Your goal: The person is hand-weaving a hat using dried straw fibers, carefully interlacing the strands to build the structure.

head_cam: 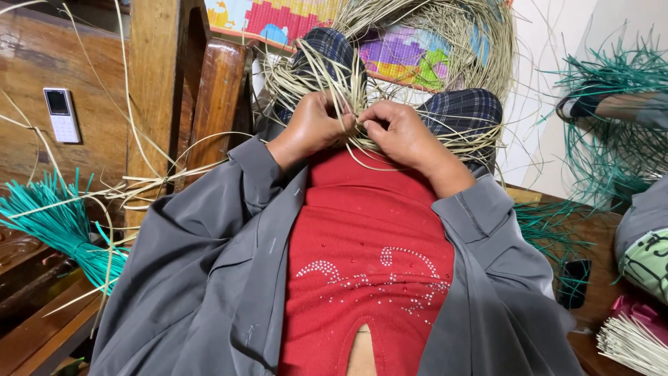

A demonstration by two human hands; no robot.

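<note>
Pinching pale straw strands (362, 104) between both hands over the lap, just above the red top (369, 251). Left hand (313, 125) clenched on a tuft, fingers (341, 115) curled tight around it; right hand (400, 132) grasping thin strips at the same spot, knuckles touching the left. Long, flat, dry, beige, fanning out in loose loops across plaid-covered knees (466, 111) and tangling into a big coil (445, 42) beyond. Bundled teal strips (62, 223) lying at the left by a wooden bench (42, 327), more green strands (612, 139) at the right, well apart from the hands.
</note>
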